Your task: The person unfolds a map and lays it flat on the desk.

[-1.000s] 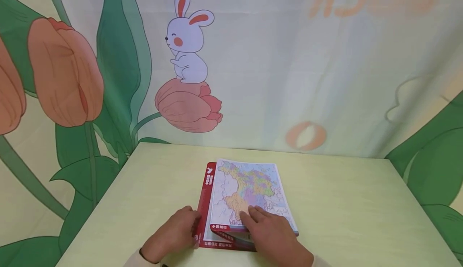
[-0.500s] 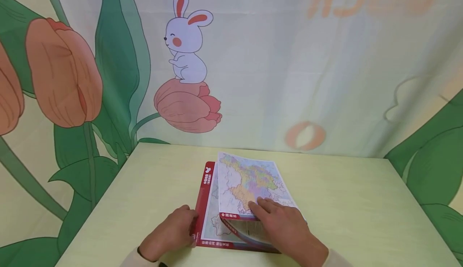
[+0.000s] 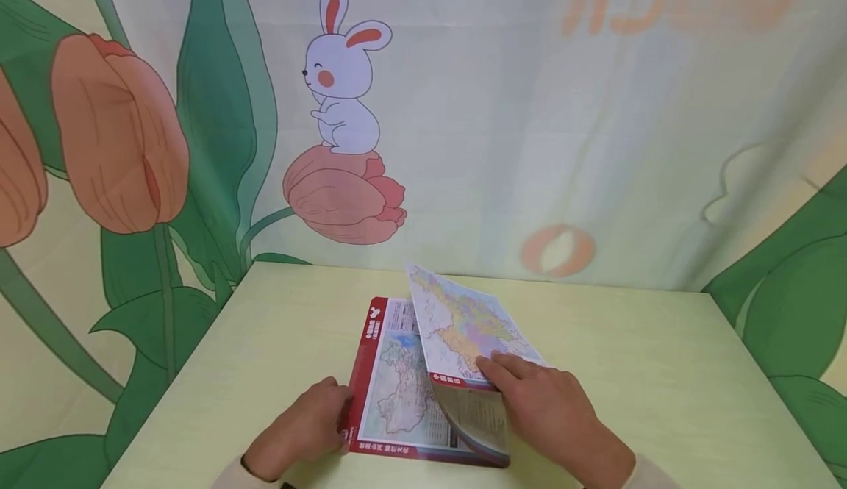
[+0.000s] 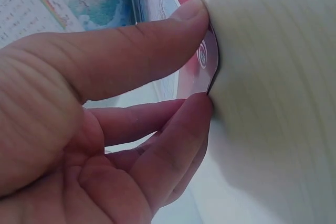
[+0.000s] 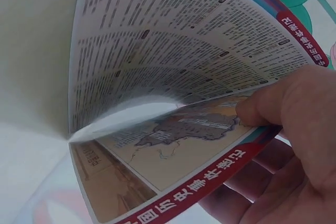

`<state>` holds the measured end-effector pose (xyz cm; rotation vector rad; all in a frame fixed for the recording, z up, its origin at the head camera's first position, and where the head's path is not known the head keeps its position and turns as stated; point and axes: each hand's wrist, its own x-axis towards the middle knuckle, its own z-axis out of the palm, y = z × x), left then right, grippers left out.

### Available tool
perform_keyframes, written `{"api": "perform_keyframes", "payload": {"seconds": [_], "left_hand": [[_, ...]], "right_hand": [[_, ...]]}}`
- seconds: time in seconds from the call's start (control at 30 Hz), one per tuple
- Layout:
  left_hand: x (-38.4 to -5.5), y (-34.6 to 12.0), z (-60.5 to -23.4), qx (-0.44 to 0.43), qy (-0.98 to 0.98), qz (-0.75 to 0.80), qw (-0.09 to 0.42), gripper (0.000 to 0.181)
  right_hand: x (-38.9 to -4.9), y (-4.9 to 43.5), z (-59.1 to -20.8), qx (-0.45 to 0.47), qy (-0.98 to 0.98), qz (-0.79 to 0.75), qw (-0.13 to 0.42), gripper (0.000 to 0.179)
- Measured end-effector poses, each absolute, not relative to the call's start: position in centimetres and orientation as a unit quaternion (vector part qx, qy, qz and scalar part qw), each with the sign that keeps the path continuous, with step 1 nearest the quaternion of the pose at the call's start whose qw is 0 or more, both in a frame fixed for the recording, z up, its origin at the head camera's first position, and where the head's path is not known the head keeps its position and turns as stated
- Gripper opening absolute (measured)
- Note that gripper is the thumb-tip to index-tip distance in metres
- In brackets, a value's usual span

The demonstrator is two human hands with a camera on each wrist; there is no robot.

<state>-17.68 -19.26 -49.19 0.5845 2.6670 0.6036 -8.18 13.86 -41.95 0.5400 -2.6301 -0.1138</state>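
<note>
A folded map (image 3: pixel 400 393) with a red border lies on the table, its upper panel (image 3: pixel 463 327) lifted and tilted to the right. My left hand (image 3: pixel 307 419) holds the near left corner. In the left wrist view, thumb and fingers meet that red corner (image 4: pixel 202 59) from either side. My right hand (image 3: pixel 549 404) grips the lifted panel at its near right part. The right wrist view shows the thumb on a printed panel (image 5: pixel 184 140) and the fingers behind it. A text-covered panel (image 5: pixel 157 35) curves away, leaving a gap at the fold.
The pale yellow table (image 3: pixel 629 357) extends on both sides of the map. Behind it hangs a cloth backdrop (image 3: pixel 476 143) printed with tulips and a white rabbit.
My right hand has moved right, raising and turning the upper panel that way, so more of the sheet beneath shows. My left hand stays at the corner, shifting slightly left.
</note>
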Motion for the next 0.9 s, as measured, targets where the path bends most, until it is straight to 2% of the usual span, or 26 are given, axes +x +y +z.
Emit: {"api": "perform_keyframes", "payload": {"seconds": [0.4,0.67,0.9], "left_hand": [[-17.7,-20.6,-49.1,0.155,0.942,0.219,0.199,0.054],[-18.0,-21.5,-49.4,0.142,0.944,0.214,0.208,0.056],[-18.1,-22.6,-49.5,0.140,0.942,0.224,0.208,0.055]], "right_hand": [[-7.7,16.5,-40.4,0.213,-0.934,-0.031,0.284,0.054],[-6.8,18.7,-39.8,0.191,-0.939,-0.027,0.285,0.054],[-5.9,21.0,-39.5,0.171,-0.941,-0.022,0.290,0.063]]}}
